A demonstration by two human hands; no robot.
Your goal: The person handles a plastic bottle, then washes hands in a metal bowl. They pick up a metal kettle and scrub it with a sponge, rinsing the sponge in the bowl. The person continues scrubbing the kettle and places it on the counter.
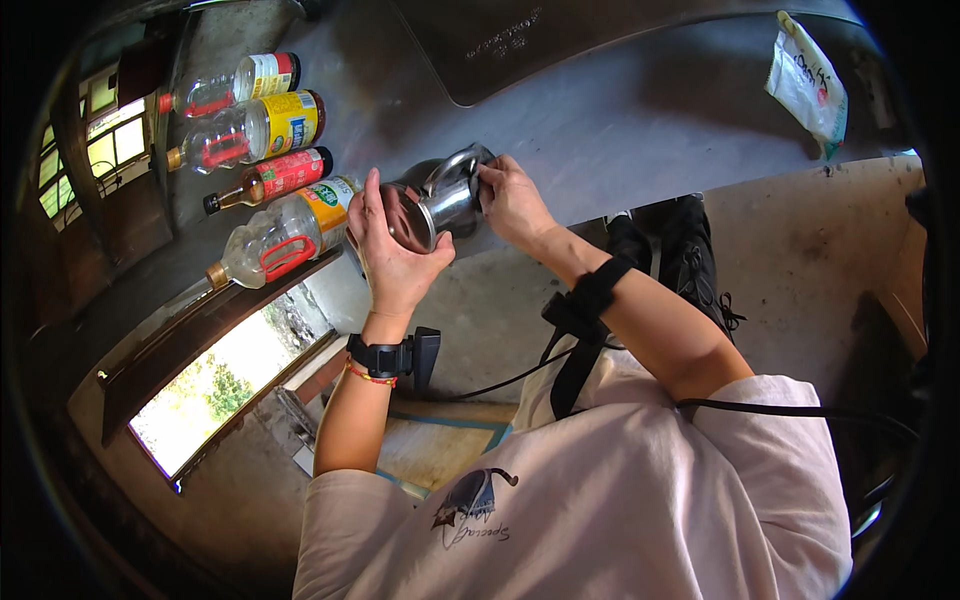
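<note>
A shiny metal vessel with a curved handle (454, 204), perhaps a mug or jug, is held tilted between both hands near the table edge. My left hand (394, 262) is spread around its round, rimmed end, the thumb on one side and the fingers on the other. My right hand (517, 201) pinches the opposite end by the handle, its fingertips partly hidden. Just left of the vessel stands a clear plastic bottle with a red handle (285, 240). Beyond it are a smaller red-labelled bottle (289, 174), a yellow-labelled bottle (289, 124) and a bottle with a red cap (259, 79).
The grey tabletop (600, 112) carries a dark, round-cornered panel (487, 45) at the far side. A crumpled white plastic packet (808, 86) lies at the right. A window (232, 382) is at the lower left. A black cable (517, 375) runs between my forearms, below the table edge.
</note>
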